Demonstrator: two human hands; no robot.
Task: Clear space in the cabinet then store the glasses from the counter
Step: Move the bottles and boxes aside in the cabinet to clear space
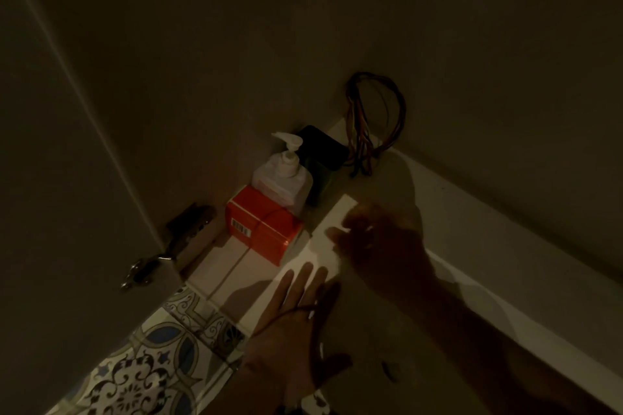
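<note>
I am looking into a dim low cabinet with a pale floor (332, 222). My left hand (290, 323) is stretched out flat near the cabinet's front edge, fingers apart and pointing inward, holding nothing. My right hand (374, 239) reaches further in, dark and blurred, its fingers loosely spread over the cabinet floor with nothing seen in them. No glasses are in view. At the back left corner stand an orange-red box (261, 227), a white pump bottle (285, 175) behind it, and a dark container (322, 158) beside the bottle.
A bundle of coloured wires (374, 121) hangs from the back wall. The open cabinet door (67, 145) with its metal hinge (161, 253) stands at the left. Patterned floor tiles (145, 364) show at the lower left. The cabinet's right wall (505, 111) runs diagonally.
</note>
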